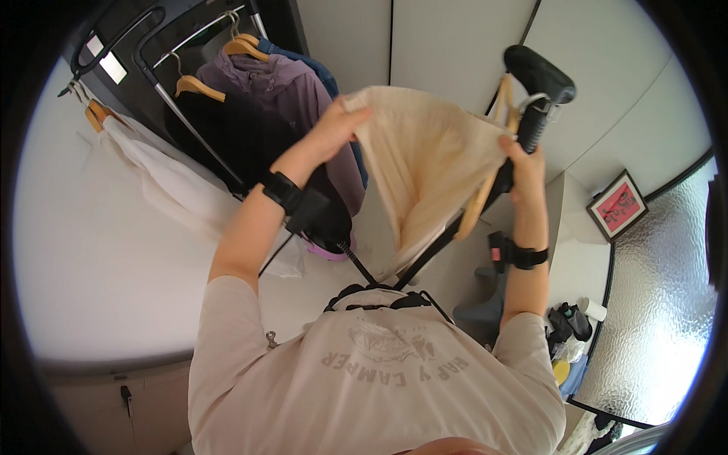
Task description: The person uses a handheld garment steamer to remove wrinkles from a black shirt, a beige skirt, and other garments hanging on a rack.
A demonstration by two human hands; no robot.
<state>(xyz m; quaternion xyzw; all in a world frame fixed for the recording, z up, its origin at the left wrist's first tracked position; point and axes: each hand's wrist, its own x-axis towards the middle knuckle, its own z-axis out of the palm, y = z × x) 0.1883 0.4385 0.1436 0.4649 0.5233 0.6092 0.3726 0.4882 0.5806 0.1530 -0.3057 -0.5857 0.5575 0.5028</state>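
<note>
A cream fabric piece, perhaps a garment or a bag, is stretched between my hands in front of me. My left hand grips its upper left corner, thumb on the near side. At the opposite corner, my right hand pinches the edge, close to a black pole. Atop that pole is a black head with a ribbed neck, which looks like a garment steamer's. A wooden clothes hanger hangs there, partly hidden behind the cloth and my right hand.
On the left, a clothes rack holds a purple hooded jacket, a black garment and white clothing. A white surface lies beside me. At right are a framed picture, a textured glass pane and small items.
</note>
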